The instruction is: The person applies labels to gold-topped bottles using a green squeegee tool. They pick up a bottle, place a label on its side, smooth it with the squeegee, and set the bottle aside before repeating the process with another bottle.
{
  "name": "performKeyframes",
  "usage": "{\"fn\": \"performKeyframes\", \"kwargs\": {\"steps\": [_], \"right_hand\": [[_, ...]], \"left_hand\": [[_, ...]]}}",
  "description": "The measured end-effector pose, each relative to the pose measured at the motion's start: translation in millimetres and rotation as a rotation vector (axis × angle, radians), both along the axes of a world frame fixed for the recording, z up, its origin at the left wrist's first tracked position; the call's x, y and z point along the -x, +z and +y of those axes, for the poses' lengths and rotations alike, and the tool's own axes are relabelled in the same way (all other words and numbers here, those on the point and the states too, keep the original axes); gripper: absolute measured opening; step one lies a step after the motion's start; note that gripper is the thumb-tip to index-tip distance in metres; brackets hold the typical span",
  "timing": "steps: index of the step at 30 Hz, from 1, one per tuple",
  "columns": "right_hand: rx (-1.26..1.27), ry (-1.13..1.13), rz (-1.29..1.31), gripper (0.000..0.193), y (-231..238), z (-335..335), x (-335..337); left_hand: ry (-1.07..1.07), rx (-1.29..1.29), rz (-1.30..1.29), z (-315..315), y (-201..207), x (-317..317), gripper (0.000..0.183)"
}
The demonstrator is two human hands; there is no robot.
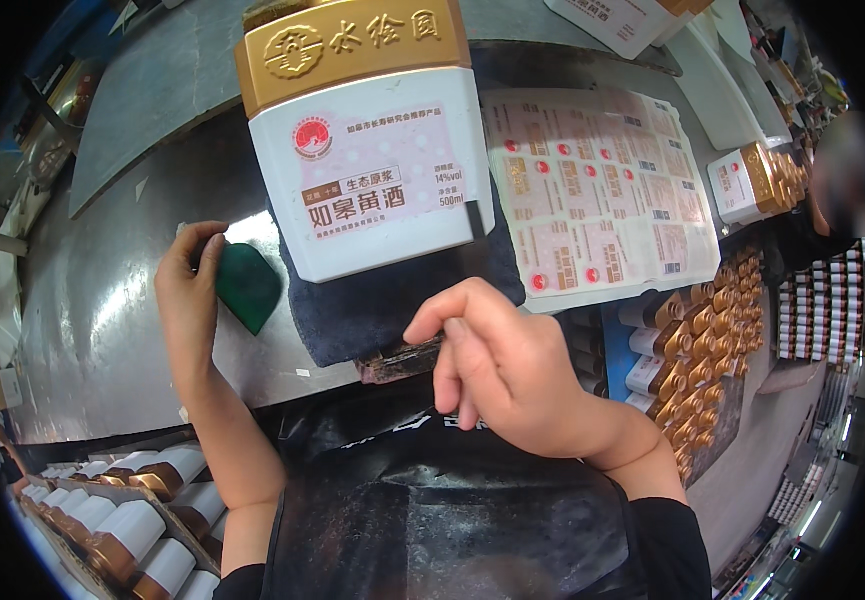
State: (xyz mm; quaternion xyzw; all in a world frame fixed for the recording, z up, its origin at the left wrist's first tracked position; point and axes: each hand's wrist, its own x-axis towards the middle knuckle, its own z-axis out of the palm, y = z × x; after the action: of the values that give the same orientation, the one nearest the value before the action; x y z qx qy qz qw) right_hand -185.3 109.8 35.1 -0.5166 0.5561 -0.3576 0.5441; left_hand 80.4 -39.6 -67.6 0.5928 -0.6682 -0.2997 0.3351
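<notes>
A white flat-sided bottle [372, 240] with a gold shoulder lies on a dark cloth pad [322, 310], its base toward me. A pale pink printed label [382, 165] covers much of its upper face. To the left of the bottle, my left hand [190, 275] pinches a green plastic scraper [248, 287] between thumb and fingers, low over the metal table. My right hand [497, 365] hovers in front of the pad, apart from the bottle. Its fingers are curled in, with nothing visible in them. On the right lies a sheet of labels [602, 195], several still on it.
The metal table [122, 330] spreads to the left. Rows of white and gold bottles [697, 350] stand at right, with more bottles [132, 525] in boxes at lower left. Another bottle [742, 185] lies beyond the label sheet. Another person [842, 190] is at far right.
</notes>
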Motion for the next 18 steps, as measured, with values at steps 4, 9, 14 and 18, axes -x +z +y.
{"fn": "performKeyframes", "kwargs": {"steps": [4, 9, 14, 18], "right_hand": [[0.059, -0.06, -0.073, 0.02, 9, 8, 5], [0.344, -0.419, 0.019, 0.012, 6, -17, 21], [0.33, -0.361, 0.115, 0.02, -1, -52, 32], [0.336, -0.302, 0.127, 0.024, -13, -63, 38]], "left_hand": [[0.019, 0.012, -0.074, 0, 1, 2, 0.014], [0.059, 0.035, -0.14, 4, 6, 5, 0.017], [0.132, 0.204, -0.23, 13, 27, 20, 0.023], [0.025, 0.334, -0.059, 25, 44, 42, 0.028]]}}
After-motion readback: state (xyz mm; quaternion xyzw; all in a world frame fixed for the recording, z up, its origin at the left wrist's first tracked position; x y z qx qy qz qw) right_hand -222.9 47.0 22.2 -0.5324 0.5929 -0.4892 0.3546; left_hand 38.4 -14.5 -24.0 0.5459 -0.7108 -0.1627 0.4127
